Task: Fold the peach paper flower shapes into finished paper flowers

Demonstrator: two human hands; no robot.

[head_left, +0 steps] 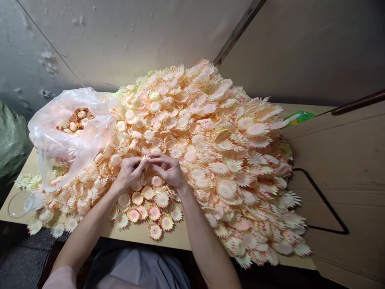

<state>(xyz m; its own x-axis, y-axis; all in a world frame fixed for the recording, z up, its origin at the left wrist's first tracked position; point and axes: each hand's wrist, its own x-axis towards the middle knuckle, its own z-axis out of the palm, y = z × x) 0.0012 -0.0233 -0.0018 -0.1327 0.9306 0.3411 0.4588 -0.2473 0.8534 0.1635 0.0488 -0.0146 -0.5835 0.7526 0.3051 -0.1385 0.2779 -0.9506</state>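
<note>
A large heap of pale pink and cream petal discs (210, 136) with red-tipped edges covers most of the table. Over its front part, my left hand (130, 170) and my right hand (170, 168) meet fingertip to fingertip. Between them they pinch a small scalloped petal disc (146, 158). Below my hands, several single flower discs (154, 212) lie spread out near the table's front edge. To the left, a translucent plastic bag (72, 140) stands open, with small rolled red-and-cream pieces (73, 122) inside.
A clear round dish (21, 204) sits at the table's left corner. A bent black metal rod (325, 196) juts out at the right beside cardboard (345, 160). A green plastic piece (300, 117) is behind the heap. A green sack (13, 136) stands at far left.
</note>
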